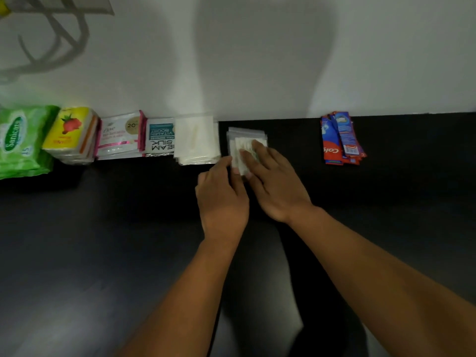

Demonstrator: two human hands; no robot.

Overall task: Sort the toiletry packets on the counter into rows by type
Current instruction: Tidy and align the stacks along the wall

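We are squaring up the clear packet stack [246, 140]. It lies on the black counter [103, 240] at 12 o'clock from us, close to the wall.

1. Our right hand [275, 184] lies on top of the stack, fingers straight and slightly spread, pressing down. We judge light pressure best, as film packets probably slide and fan out under a heavy palm.
2. Our left hand [222, 197] meets the stack's 8 o'clock corner. We cannot tell whether its fingertips pinch the packets or only butt against them. We advise nudging the edges toward 3 o'clock until they are flush.
3. We leave the narrow gap to the white packet stack [197, 140] at 9 o'clock, so the two types do not merge.

The Colgate sachets [341, 139] lie well apart at 3 o'clock. The row could be tightened by closing that space.
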